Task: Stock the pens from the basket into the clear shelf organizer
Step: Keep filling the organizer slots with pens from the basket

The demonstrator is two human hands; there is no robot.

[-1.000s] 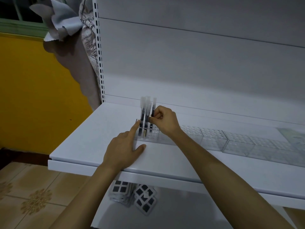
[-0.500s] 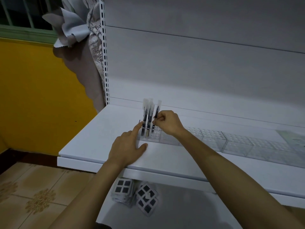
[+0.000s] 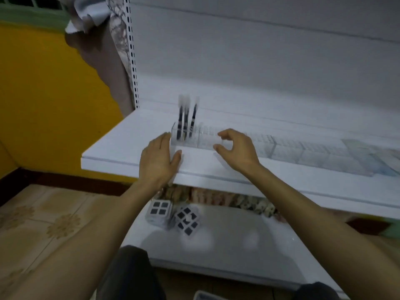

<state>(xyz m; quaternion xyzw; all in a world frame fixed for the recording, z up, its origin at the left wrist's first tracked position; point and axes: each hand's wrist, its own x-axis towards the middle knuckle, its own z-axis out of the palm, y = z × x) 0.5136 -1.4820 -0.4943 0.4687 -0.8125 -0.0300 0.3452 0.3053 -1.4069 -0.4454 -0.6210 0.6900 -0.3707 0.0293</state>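
Three dark pens [image 3: 185, 120] with clear caps stand upright in the left end of the clear shelf organizer [image 3: 207, 139] on the white shelf [image 3: 121, 146]. My left hand [image 3: 159, 158] lies flat on the shelf, fingers straight, its fingertips at the organizer's left corner. My right hand [image 3: 237, 149] hovers in front of the organizer with loosely curled fingers and holds nothing. A pale rim at the bottom edge may be the basket [image 3: 207, 296], mostly out of frame.
More clear organizer sections [image 3: 303, 151] run to the right along the shelf. On the lower shelf lie two black-and-white puzzle cubes [image 3: 173, 215] and a row of small packaged goods [image 3: 216, 199]. A yellow wall and tiled floor are to the left.
My right hand let go of the third pen and drew back from the organizer. My left hand flattened on the shelf. The view tilted downward.
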